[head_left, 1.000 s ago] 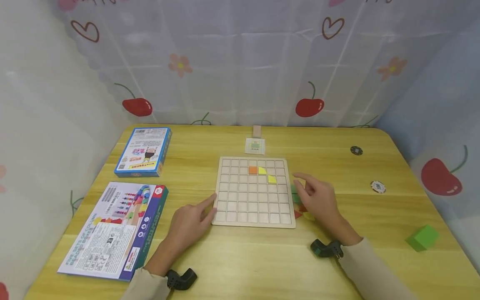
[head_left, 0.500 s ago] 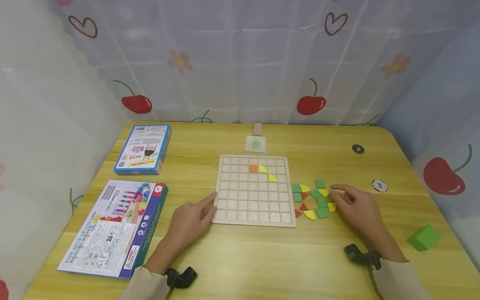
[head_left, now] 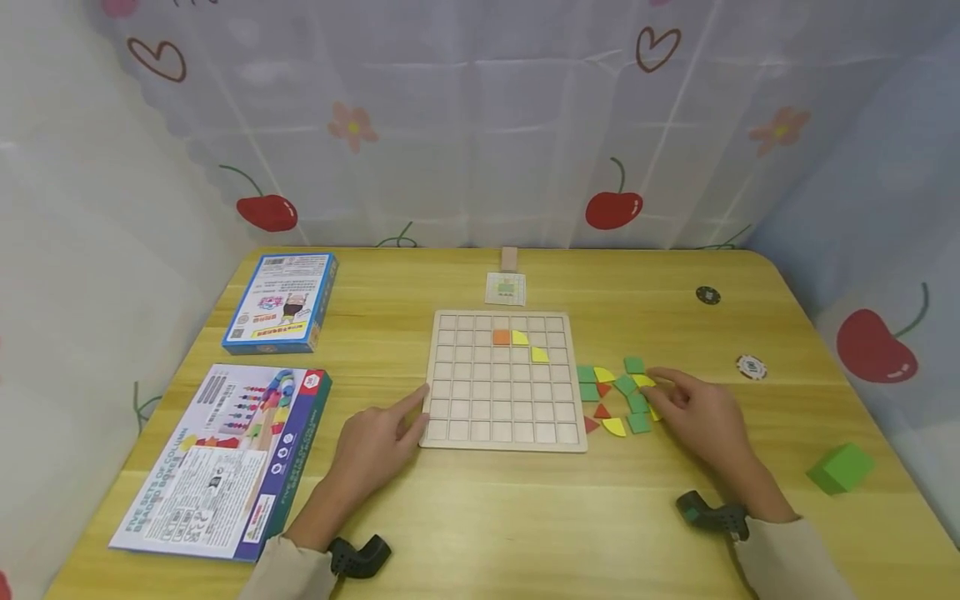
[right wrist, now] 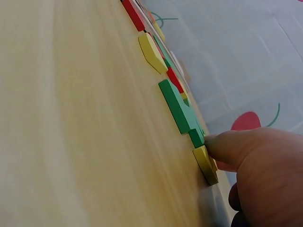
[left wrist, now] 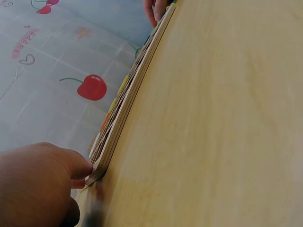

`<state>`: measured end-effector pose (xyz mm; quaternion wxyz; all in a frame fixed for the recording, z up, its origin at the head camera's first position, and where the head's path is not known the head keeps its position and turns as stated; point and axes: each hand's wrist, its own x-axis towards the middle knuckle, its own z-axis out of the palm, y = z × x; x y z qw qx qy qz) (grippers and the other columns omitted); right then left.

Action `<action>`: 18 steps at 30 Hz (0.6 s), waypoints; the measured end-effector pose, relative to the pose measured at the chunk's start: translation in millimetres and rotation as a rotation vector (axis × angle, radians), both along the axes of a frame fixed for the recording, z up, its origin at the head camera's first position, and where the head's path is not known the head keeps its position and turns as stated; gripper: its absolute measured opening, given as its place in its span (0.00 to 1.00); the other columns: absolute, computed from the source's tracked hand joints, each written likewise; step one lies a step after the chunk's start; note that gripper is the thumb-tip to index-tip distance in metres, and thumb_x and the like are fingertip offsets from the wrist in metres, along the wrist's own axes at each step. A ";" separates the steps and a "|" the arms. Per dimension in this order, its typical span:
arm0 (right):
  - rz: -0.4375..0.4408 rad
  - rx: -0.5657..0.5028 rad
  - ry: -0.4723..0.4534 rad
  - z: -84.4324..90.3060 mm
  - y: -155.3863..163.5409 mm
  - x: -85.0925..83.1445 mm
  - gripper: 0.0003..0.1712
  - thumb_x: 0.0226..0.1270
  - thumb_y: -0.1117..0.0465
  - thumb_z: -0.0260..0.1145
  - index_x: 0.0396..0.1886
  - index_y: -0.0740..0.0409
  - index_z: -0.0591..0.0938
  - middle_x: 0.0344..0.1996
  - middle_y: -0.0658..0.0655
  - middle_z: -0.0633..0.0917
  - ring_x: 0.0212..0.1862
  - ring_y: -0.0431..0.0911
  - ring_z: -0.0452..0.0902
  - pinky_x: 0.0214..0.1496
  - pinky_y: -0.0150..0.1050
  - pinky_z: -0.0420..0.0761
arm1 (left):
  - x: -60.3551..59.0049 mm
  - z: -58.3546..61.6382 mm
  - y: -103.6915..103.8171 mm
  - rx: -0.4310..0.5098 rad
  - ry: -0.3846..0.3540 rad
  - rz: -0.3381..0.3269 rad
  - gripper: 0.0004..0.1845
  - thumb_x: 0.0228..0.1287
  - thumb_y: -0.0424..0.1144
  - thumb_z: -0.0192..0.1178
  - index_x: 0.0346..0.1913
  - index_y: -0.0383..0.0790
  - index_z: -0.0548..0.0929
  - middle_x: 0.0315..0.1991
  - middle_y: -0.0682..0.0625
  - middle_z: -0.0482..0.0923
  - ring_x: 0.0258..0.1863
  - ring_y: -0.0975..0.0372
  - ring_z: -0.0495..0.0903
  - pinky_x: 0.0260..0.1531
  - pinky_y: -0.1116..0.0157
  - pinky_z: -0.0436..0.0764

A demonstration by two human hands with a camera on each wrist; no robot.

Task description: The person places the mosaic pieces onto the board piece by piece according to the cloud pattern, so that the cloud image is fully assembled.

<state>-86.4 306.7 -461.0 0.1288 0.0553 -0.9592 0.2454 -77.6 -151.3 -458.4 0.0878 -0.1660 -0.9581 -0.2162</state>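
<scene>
My left hand (head_left: pixel 378 442) rests at the left edge of the square wooden grid board (head_left: pixel 502 445), index finger and thumb spread against its side. In the left wrist view the thumb (left wrist: pixel 80 163) lies right at the board's edge. One orange square (head_left: pixel 501 337) and two yellow quarter-circles (head_left: pixel 539 355) sit in the board's cells. Right of the board, my right hand (head_left: pixel 705 417) is over the outer pieces, its index finger and thumb apart. Its fingertips are at a yellow quarter-circle (head_left: pixel 642 380) and beside green squares (head_left: pixel 633 365). A second yellow piece (right wrist: pixel 206 165) lies just below the right thumb.
Several red triangles (head_left: pixel 602 411) and green squares lie against the board's right side. A small pattern card (head_left: pixel 506 288) leans at a wooden block (head_left: pixel 509 259) behind it. Two boxes (head_left: pixel 281 304) are at left. Poker chips (head_left: pixel 752 367) and a green block (head_left: pixel 842 468) are at right.
My right hand has moved right from the board's edge to the outer side of the loose pieces, uncovering them. My left hand has stayed at the board's left edge.
</scene>
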 end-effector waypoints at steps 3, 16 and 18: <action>-0.024 0.009 0.001 -0.7 -1.9 -0.2 0.20 0.68 0.49 0.73 0.52 0.56 0.88 0.12 0.45 0.66 0.16 0.40 0.56 0.19 0.37 0.56 | 0.3 -0.3 -0.7 0.000 -0.002 0.002 0.23 0.71 0.46 0.64 0.67 0.50 0.82 0.08 0.66 0.53 0.09 0.71 0.50 0.13 0.67 0.53; -0.069 -0.024 -0.005 2.7 -0.1 1.1 0.15 0.69 0.49 0.70 0.45 0.55 0.85 0.14 0.47 0.68 0.16 0.42 0.58 0.18 0.37 0.58 | -0.2 0.8 -0.2 0.001 -0.009 -0.001 0.23 0.72 0.47 0.63 0.67 0.51 0.82 0.08 0.66 0.53 0.09 0.71 0.49 0.13 0.67 0.52; -0.029 -0.041 -0.006 2.4 2.1 0.5 0.15 0.70 0.55 0.68 0.54 0.54 0.85 0.13 0.46 0.66 0.15 0.41 0.57 0.18 0.36 0.58 | -0.2 0.4 -0.5 0.000 -0.013 0.003 0.23 0.72 0.47 0.63 0.67 0.51 0.82 0.08 0.66 0.53 0.09 0.71 0.49 0.13 0.67 0.52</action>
